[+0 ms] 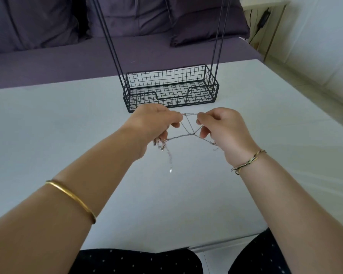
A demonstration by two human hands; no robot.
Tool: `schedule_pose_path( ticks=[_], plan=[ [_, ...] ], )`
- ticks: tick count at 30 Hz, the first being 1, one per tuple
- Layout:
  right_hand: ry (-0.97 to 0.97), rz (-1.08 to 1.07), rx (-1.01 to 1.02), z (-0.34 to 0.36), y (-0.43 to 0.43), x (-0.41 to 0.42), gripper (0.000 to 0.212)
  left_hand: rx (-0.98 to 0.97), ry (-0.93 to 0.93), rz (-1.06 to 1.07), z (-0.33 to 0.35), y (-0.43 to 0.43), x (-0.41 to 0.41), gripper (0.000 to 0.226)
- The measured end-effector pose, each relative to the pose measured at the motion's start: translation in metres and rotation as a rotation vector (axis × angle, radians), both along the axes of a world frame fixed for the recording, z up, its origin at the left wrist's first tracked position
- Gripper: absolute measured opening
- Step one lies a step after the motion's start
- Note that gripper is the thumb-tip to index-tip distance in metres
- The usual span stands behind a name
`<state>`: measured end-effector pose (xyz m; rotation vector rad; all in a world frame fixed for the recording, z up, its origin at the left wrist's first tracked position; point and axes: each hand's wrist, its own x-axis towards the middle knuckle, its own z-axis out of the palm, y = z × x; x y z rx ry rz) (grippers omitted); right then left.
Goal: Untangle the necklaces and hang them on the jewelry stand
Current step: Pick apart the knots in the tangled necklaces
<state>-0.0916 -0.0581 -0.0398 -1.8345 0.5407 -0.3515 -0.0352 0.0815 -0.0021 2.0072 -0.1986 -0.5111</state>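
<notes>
Both bare forearms reach forward over the white table (48, 125), the left hand (154, 123) and right hand (224, 129) raised side by side, each with curled fingers pinching the thin tangled silver necklaces (188, 133). The chains stretch left to right between the hands, crossing midway, loose ends dangling under the left hand. Just beyond stands the black wire jewelry stand (170, 89), its basket base lying crosswise and its rods rising upward.

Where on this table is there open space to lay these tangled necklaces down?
Bare table left of the jewelry stand, a strip right of it, and the broad patch along the near edge. Crowded: just before the stand, where your left hand and right hand hold the necklaces.
</notes>
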Motion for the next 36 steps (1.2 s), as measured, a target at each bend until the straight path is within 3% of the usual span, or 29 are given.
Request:
schedule_pose_path(
  ticks=[7, 15, 19, 22, 28, 36],
  plan=[
    [-0.001, 0.035, 0.074, 0.011, -0.002, -0.005, 0.01, 0.279, -0.255, -0.159, -0.007, 0.006, -0.002, 0.02],
    [0.038, 0.075, -0.13, 0.004, -0.005, -0.002, 0.013, 0.538, -0.394, -0.204, -0.01, 0.009, 0.002, 0.017],
    [0.025, 0.052, -0.271, -0.004, -0.007, 0.0, 0.005, 0.507, -0.338, -0.194, -0.012, 0.007, 0.001, 0.011],
    [0.054, 0.039, -0.309, -0.008, -0.009, 0.002, 0.014, 0.459, -0.286, -0.197, -0.01, 0.007, 0.0, 0.01],
    [0.134, 0.002, -0.34, -0.012, -0.018, 0.004, 0.017, 0.214, 0.046, -0.113, -0.003, 0.015, 0.002, 0.005],
    [0.207, -0.016, -0.367, -0.016, -0.021, 0.006, 0.015, 0.218, 0.208, -0.131, 0.005, 0.019, 0.0, 0.009]
  ],
)
